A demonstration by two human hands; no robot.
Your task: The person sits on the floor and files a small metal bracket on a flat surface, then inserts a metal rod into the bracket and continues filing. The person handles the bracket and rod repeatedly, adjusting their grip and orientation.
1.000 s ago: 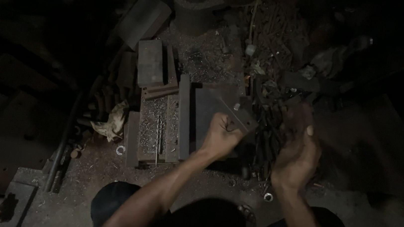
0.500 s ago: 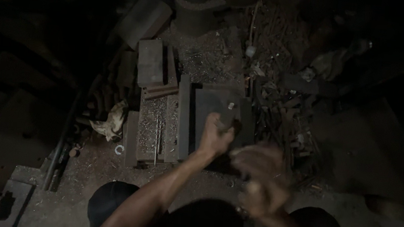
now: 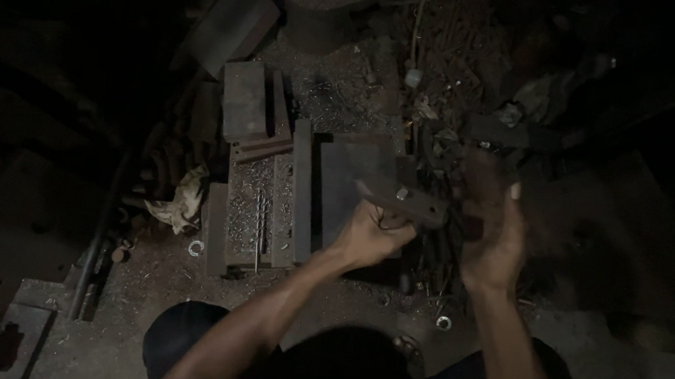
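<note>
Only the head view to go on, and it's really dark. Dead center of the frame the left hand (image 3: 370, 236) is closed around a flat metal bar (image 3: 403, 201) with a hole or bolt near its middle, holding it over a dark flat plate (image 3: 352, 174). The right hand (image 3: 493, 239) is up just right of the bar's end and blurred; fingers look spread, but I honestly cannot tell if it's gripping anything. Left of center there's a metal block (image 3: 256, 210) covered in shavings with a drill bit (image 3: 261, 219) lying on it, and a crumpled rag (image 3: 179, 205) further left. A heap of rusty scrap (image 3: 450, 68) fills the upper right, with washers (image 3: 444, 322) on the gritty floor (image 3: 134, 293) near the knees. Progress-wise, the bar is in hand and not set down anywhere, so I'd guess whatever's being done to it is mid-way, not finished.
</note>
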